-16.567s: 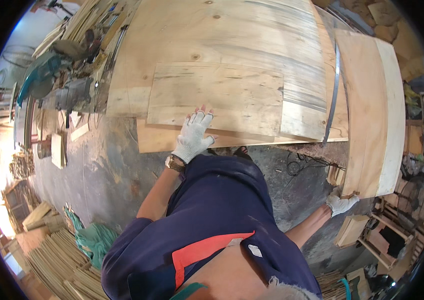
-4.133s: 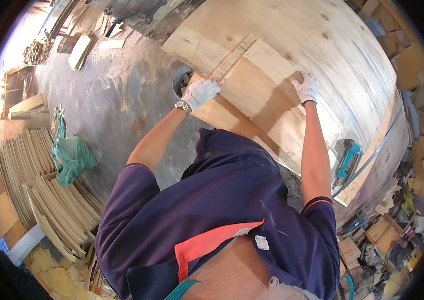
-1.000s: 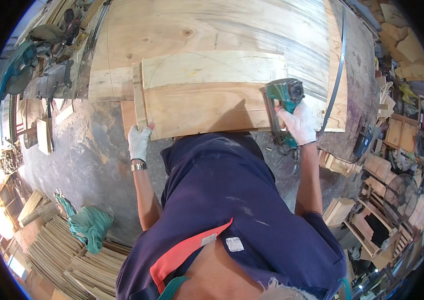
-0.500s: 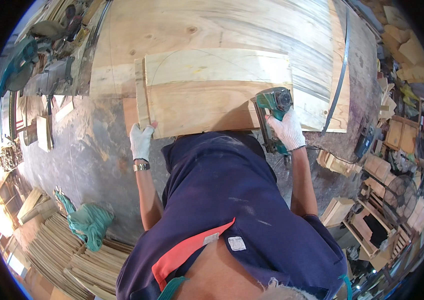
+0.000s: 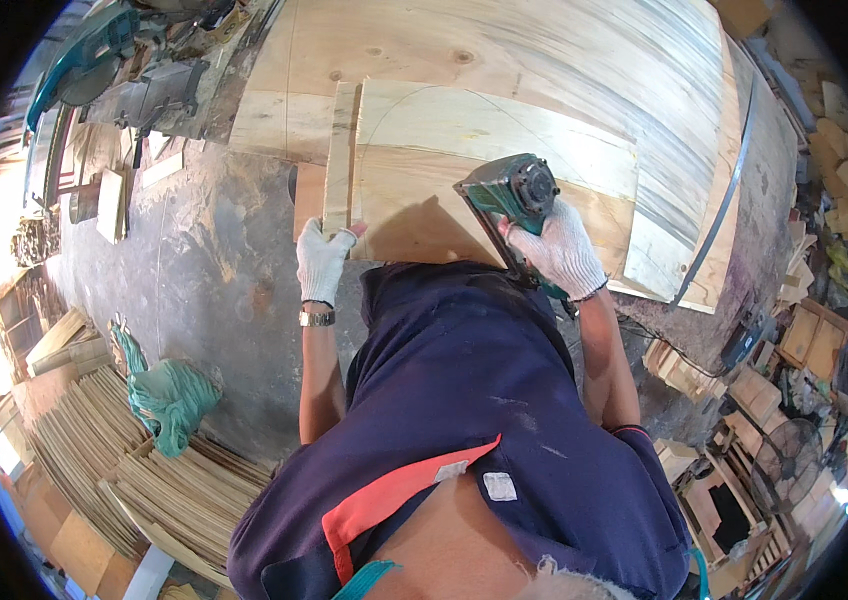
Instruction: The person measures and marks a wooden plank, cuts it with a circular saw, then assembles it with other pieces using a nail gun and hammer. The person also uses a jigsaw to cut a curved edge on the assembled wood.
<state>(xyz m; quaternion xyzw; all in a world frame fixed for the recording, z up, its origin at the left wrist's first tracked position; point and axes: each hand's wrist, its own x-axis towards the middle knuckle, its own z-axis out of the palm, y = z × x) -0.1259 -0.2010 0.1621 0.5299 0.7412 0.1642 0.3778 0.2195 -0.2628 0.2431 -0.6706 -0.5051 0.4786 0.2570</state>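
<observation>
Nail gun [image 5: 512, 192] gripped in right hand [image 5: 564, 252]; left hand [image 5: 324, 264] pinching wood strip [image 5: 342, 150] beside arc-marked panel [image 5: 404, 205]

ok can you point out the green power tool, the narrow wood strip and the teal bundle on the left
Green power tool [image 5: 512, 194]: head view, on its body
Narrow wood strip [image 5: 342, 155]: head view, middle of its upper face
Teal bundle [image 5: 174, 397]: head view, its crumpled middle

Nail gun [image 5: 510, 192] at one o'clock was dark green and black; left hand [image 5: 325, 262] at ten and right hand [image 5: 561, 252] at two were gloved in white; board [image 5: 444, 152] at twelve showed cream above tan; wood strip [image 5: 342, 150] at eleven was pale tan; plywood sheet [image 5: 584, 65] at one bore grey streaks.
</observation>
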